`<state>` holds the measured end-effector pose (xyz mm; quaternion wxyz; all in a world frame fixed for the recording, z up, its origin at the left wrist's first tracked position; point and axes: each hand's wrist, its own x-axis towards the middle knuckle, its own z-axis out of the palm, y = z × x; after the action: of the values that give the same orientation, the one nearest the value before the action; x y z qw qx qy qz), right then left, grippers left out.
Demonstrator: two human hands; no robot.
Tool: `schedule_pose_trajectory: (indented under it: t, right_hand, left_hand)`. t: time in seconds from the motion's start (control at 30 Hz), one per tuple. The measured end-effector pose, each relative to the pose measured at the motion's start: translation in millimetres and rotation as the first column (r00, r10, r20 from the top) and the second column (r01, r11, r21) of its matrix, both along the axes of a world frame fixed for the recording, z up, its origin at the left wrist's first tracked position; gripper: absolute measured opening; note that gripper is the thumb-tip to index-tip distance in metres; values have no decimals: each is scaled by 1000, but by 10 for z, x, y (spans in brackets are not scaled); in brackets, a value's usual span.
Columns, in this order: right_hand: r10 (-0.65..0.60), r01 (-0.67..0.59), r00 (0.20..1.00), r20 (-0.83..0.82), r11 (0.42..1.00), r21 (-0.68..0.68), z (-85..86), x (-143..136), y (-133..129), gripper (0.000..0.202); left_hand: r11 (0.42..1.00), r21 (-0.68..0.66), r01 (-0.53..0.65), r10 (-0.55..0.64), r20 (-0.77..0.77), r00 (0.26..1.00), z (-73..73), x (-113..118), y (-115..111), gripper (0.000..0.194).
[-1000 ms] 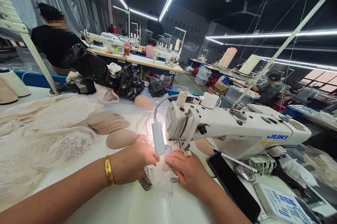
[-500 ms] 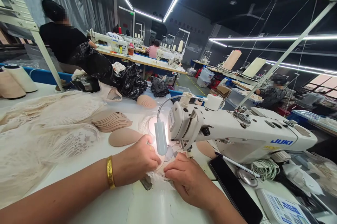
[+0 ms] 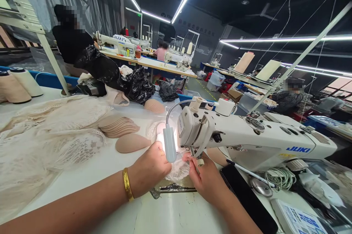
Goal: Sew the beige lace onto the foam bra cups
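Observation:
White lace fabric [image 3: 178,172] lies at the needle end of the white sewing machine [image 3: 258,136]. My left hand [image 3: 152,168], with a gold bracelet at the wrist, is closed on the fabric's left side. My right hand [image 3: 205,175] is at its right edge beside the presser foot, fingers bent together on the fabric. A grey lamp [image 3: 169,144] hangs over the work and hides part of it. Beige pads [image 3: 119,127] are stacked to the left, with a single pad [image 3: 132,142] in front of them.
Cream lace [image 3: 55,135] covers the table's left side. Thread cones [image 3: 16,89] stand behind it. At the right lie a black phone [image 3: 247,199], a coiled cable [image 3: 280,178] and a white box [image 3: 295,215]. Other people sit at machines behind.
My left hand has shifted slightly right, and my right hand has moved right and up toward the presser foot. More lace and the metal plate's front edge now show between them.

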<state>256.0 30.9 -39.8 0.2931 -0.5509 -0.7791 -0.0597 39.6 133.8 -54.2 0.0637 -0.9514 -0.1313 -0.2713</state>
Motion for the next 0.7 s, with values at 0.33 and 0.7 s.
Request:
schedule_pose_trajectory:
  t: [0.33, 0.7]
  right_hand:
    - [68, -61, 990, -123, 997, 53, 26, 9, -11, 29]
    - [323, -322, 944, 64, 946, -28, 143, -248, -122, 38]
  left_hand:
    - [979, -204, 32, -58, -123, 991, 261, -81, -81, 14]
    - [935, -338, -109, 12, -275, 961, 429, -189, -217, 23]
